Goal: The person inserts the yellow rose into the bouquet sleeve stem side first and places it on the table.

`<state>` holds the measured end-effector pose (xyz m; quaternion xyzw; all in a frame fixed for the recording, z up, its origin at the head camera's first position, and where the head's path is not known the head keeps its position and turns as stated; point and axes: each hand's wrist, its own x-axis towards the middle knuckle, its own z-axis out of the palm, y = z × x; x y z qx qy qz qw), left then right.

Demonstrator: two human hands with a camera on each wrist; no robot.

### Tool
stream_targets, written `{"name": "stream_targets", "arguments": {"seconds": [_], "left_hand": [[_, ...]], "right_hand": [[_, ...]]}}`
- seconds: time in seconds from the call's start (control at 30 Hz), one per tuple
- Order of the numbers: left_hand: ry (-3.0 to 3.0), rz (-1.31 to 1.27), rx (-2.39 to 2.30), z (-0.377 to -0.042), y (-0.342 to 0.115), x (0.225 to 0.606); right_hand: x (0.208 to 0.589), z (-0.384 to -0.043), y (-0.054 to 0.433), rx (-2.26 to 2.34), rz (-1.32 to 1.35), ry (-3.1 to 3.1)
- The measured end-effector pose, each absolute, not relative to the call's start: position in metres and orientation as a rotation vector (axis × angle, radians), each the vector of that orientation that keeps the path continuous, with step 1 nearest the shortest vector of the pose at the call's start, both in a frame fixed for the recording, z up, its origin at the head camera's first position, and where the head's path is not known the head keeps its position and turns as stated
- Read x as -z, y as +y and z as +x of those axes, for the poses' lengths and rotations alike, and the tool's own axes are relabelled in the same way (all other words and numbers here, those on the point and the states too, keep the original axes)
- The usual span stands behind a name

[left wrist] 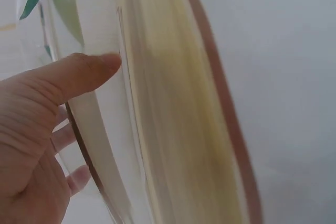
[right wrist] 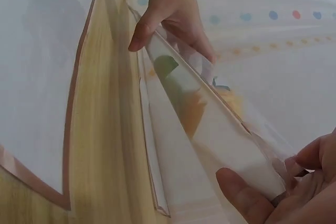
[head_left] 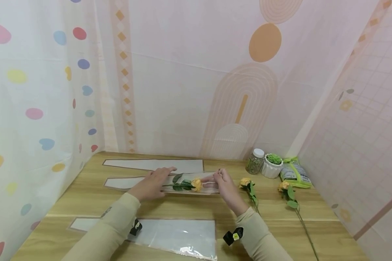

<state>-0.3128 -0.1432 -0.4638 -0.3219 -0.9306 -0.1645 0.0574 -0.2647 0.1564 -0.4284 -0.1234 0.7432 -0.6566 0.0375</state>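
A clear tapered flower sleeve (head_left: pixel 183 176) with a brown-edged border lies across my two hands, tilted above the table. Inside it a yellow rose (head_left: pixel 197 185) with green leaves points its bloom to the right, toward the wide end. My left hand (head_left: pixel 152 185) grips the narrower part, thumb on the near face and fingers behind, as the left wrist view shows. With thumb and fingertips my right hand (head_left: pixel 228 188) pinches the wide end's edge. The stem's lower part is hidden by the left hand.
Flat sleeves lie at the back (head_left: pixel 179 165), behind the left hand (head_left: pixel 121 182) and in front (head_left: pixel 179 235). Two yellow roses (head_left: pixel 245 182) (head_left: pixel 284 186) lie on the right. Behind them stand a lidded jar (head_left: pixel 256 162), a potted succulent (head_left: pixel 272 167) and a green-grey packet (head_left: pixel 295 173).
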Motion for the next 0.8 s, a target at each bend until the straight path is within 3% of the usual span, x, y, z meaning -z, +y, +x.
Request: {"name": "stream_targets", "arguments": {"seconds": [0.8], "left_hand": [[-2.818, -0.962, 0.456, -0.31, -0.186, 0.466]], "right_hand": [[0.465, -0.285, 0.162, 1.909, -0.297, 2.209]]}}
